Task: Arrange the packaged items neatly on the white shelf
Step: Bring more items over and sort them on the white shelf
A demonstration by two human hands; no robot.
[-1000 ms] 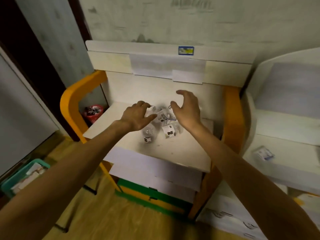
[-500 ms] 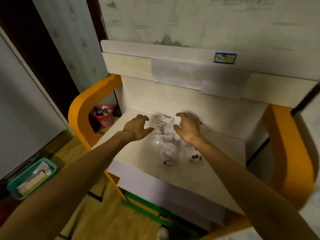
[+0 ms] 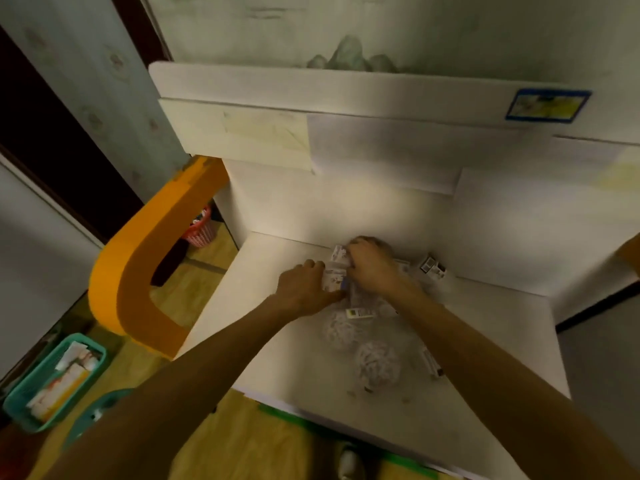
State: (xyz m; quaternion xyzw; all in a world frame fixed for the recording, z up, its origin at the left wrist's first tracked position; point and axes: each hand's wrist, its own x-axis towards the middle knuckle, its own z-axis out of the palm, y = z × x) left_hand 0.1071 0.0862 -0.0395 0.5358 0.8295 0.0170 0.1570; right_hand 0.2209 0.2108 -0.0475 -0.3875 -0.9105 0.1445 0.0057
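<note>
A white shelf [image 3: 277,348] with a raised back panel stands against a pale papered wall, lit dimly, with an orange curved side frame [image 3: 138,271] on its left.

Near the back of the shelf, the left hand's fingers [image 3: 313,266] curl down onto the near edge of a small white packet [image 3: 334,280], which lies flat between the two hands with its long axis running roughly from the near side toward the back panel. The left hand [image 3: 304,289] appears to pinch that packet, though the grip is partly hidden. The right hand [image 3: 374,268] is bent over the same cluster with its fingers closed downward; a second white packet [image 3: 339,252] shows at its far knuckles, and I cannot tell whether it grips that one or merely presses on it.

Outward from the hands, a dark-printed packet [image 3: 433,266] lies just beside the back panel to the right, tilted on a diagonal. A flat label strip [image 3: 360,312] lies crosswise just behind two clear round bagged items [image 3: 377,363] that sit toward the front edge, blurred. Another packet [image 3: 431,362] lies against the right forearm.

On the wooden floor at left rest a teal basket [image 3: 24,403] of cartons and, farther back, a red basket [image 3: 202,230].
</note>
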